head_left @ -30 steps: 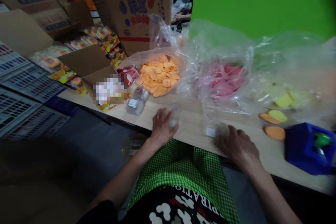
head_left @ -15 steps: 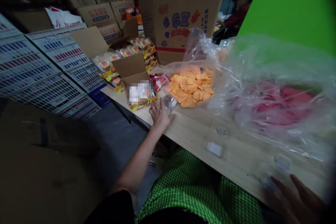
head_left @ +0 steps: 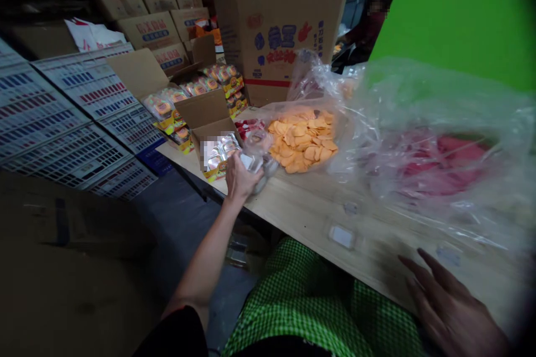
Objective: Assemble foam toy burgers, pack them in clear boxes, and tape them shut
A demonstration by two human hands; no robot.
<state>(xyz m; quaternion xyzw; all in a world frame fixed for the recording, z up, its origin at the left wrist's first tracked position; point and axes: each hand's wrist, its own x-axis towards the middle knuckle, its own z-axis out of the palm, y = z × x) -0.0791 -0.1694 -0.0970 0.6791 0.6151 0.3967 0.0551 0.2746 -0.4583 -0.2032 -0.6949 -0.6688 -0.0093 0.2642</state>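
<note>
My left hand [head_left: 242,179] is closed round a clear plastic container [head_left: 252,164] with a white patch on it, just right of the small display box [head_left: 205,114]. Silvery packs sit inside that box, its cardboard lid raised. Other clear containers lie against my fingers, their number hard to make out. At the lower right, my right hand [head_left: 458,309] hovers low over the table with fingers apart, holding nothing. A flat clear piece with a white card [head_left: 341,236] lies to its left, and a faint clear piece [head_left: 449,256] beyond its fingertips.
A plastic bag of orange discs [head_left: 307,139] and another bag with pink pieces [head_left: 448,164] cover the table's [head_left: 301,201] far side. Filled boxes [head_left: 171,114] and a large carton [head_left: 280,28] stand behind. White crates [head_left: 79,106] are stacked left. Another person [head_left: 368,25] sits farther back.
My left hand has gone from open fingers beside the small box to a grip on a clear container. My right hand has come away from the clear piece near it, now empty.
</note>
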